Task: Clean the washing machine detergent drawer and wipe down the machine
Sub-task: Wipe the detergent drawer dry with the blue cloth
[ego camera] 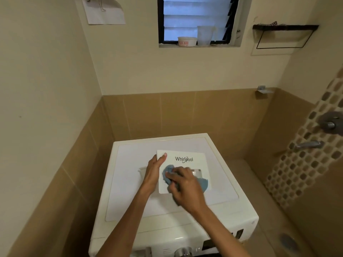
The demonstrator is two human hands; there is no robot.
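White plastic fills the middle of the view: the detergent drawer [185, 160] lies flat on top of the washing machine [130, 182], its front panel facing up with the grey word "Whirlpool" printed across it. The left hand [154, 171] grips the panel's left edge, thumb laid over the top face and the other fingers hidden behind the edge. The right hand [185, 188] has its fingers curled over a blue-grey cloth [203, 184] and presses it onto the panel; hand and cloth together cover most of the recessed pull below the logo. Both forearms cross the machine's front edge and hide part of the control strip, where a silver knob [182, 252] shows between them. Beige tiles line the lower walls behind the machine. Higher up, a louvred window [194, 17] has a sill holding a small white tub [187, 41] with red letters that appear to read "SHUBH", the smaller print below too fine to read, and just beside it a translucent cup [205, 35]. A sheet of paper [104, 12] hangs on the wall at upper left; its marks are too faint to read. A black wire shelf [285, 34] is fixed at upper right. On the right wall a strip of mosaic tiles [297, 173] carries a metal valve [330, 124] and a spout [308, 145], and a round drain [288, 242] sits in the floor near the machine's front corner.
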